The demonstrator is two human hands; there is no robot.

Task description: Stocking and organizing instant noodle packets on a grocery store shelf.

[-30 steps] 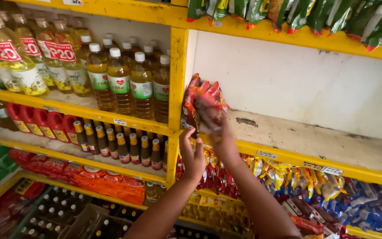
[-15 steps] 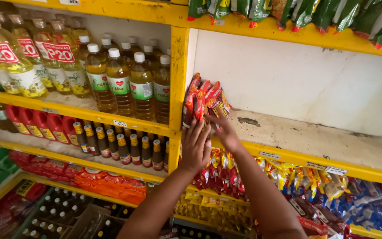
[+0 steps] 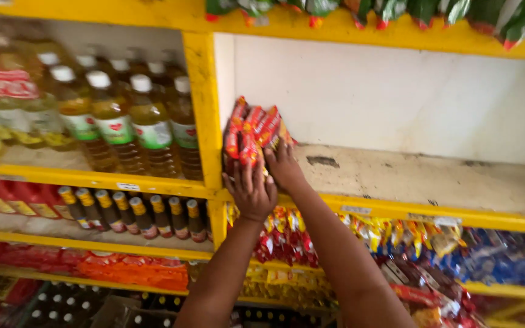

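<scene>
Both forearms are bare, sleeveless, each hand [image 3: 252, 189] without rings or gloves.

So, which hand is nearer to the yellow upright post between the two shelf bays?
The left hand is nearer: it lies just right of the yellow post, pressing the red packets. The right hand holds the same packets from their right side, farther from the post.

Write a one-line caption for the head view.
Both hands, left and right, press red packets against the yellow post on a shelf.
</scene>
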